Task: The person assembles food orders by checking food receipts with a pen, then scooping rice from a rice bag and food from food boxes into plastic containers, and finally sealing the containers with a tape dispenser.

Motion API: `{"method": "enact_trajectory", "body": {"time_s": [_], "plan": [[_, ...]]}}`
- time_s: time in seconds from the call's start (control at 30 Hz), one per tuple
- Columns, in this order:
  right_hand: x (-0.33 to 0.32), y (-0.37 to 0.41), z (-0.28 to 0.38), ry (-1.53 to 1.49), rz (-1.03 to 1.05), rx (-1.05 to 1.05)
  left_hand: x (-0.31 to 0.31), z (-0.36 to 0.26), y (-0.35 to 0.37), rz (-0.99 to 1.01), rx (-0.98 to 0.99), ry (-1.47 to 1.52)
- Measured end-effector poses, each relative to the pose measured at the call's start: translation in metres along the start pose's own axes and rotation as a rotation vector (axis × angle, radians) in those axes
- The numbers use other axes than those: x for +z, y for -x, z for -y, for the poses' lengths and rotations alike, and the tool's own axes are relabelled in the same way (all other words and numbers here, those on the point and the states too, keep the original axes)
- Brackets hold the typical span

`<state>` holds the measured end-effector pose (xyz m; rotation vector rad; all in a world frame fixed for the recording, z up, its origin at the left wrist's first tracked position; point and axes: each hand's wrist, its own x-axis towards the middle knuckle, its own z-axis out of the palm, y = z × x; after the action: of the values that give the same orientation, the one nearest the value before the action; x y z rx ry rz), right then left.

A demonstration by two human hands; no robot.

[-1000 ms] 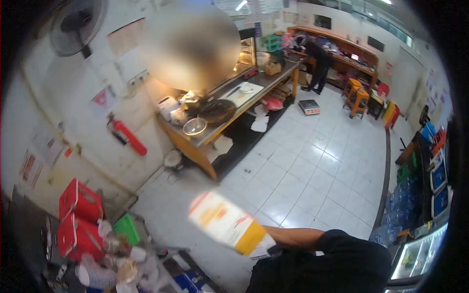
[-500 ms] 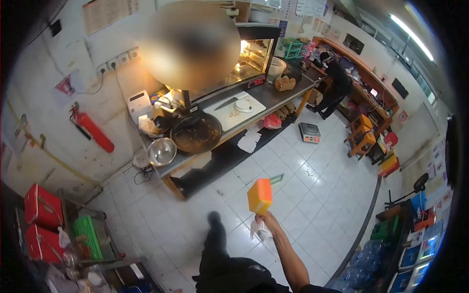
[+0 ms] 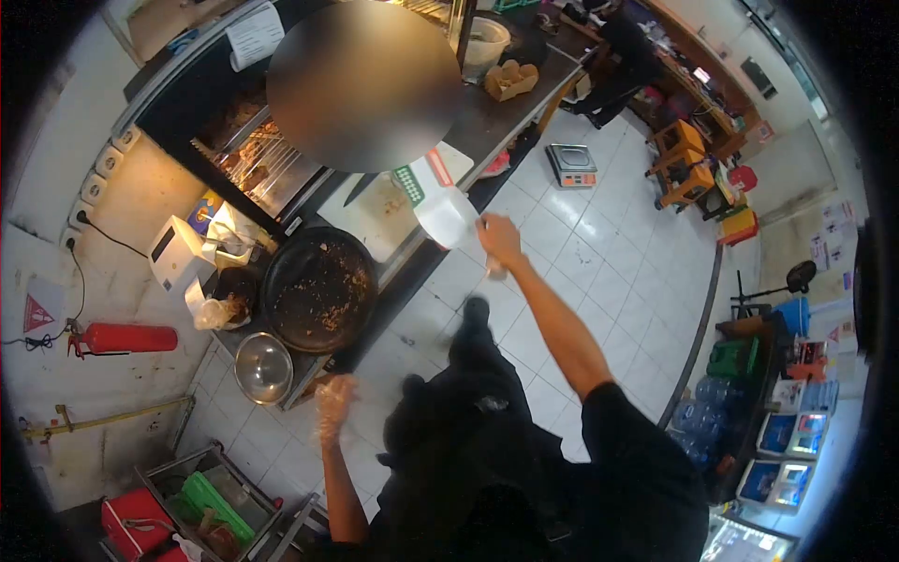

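My right hand (image 3: 499, 239) is closed on the edge of a carton food box (image 3: 442, 215), white with red and green printing, held up in front of the counter. Something pale hangs below that hand, too blurred to name. A clear plastic glove covers my left hand (image 3: 335, 403), low beside the counter's near end; motion smears its fingers. Nearest to it is a steel bowl (image 3: 264, 368). Past the bowl lies a large dark round pan (image 3: 320, 290) with brown crumbs. Behind the box, a white cutting board (image 3: 375, 220) carries a knife (image 3: 359, 187).
A lit food warmer (image 3: 257, 159) stands on the counter, beside a white device (image 3: 178, 255). Farther along is a brown carton tray (image 3: 511, 81). On the tiled floor sits a scale (image 3: 571, 165). A person (image 3: 623, 61) in dark clothes stands at the far shelf. Water bottles (image 3: 702, 412) line the right.
I have come closer to the counter, and the view has turned. The box has risen and tipped, now showing its white side. My gloved left hand has come into view.
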<state>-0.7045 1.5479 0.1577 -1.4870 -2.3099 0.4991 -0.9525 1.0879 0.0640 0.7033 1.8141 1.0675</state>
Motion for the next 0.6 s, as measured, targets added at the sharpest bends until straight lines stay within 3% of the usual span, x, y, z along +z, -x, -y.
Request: {"method": "enact_trajectory", "body": {"time_s": [0.07, 0.13, 0.17, 0.3, 0.37, 0.43, 0.5, 0.6], "plan": [[0.011, -0.08, -0.009, 0.054, 0.078, -0.1, 0.011, -0.018, -0.028, -0.128, 0.138, -0.073], [0.035, -0.155, -0.019, 0.051, 0.128, -0.207, 0.026, -0.072, -0.034, -0.208, 0.092, -0.013], [0.052, -0.191, -0.023, 0.005, 0.176, -0.306, 0.044, -0.108, -0.035, -0.294, -0.088, 0.183], [0.107, -0.293, -0.009, -0.055, 0.39, -0.5, 0.107, -0.06, -0.064, -0.481, -0.158, 0.313], [0.161, -0.339, -0.018, 0.099, 0.482, -0.61, 0.161, -0.074, -0.069, -0.58, -0.307, 0.413], [0.185, -0.351, -0.023, -0.21, 0.437, -0.51, 0.207, -0.099, -0.067, -0.663, -0.439, 0.536], [0.188, -0.355, -0.029, -0.233, 0.587, -0.316, 0.256, -0.143, -0.06, -0.648, -0.509, 0.556], [0.193, -0.359, -0.029, -0.244, 0.621, -0.305, 0.293, -0.162, -0.06, -0.667, -0.557, 0.583]]}}
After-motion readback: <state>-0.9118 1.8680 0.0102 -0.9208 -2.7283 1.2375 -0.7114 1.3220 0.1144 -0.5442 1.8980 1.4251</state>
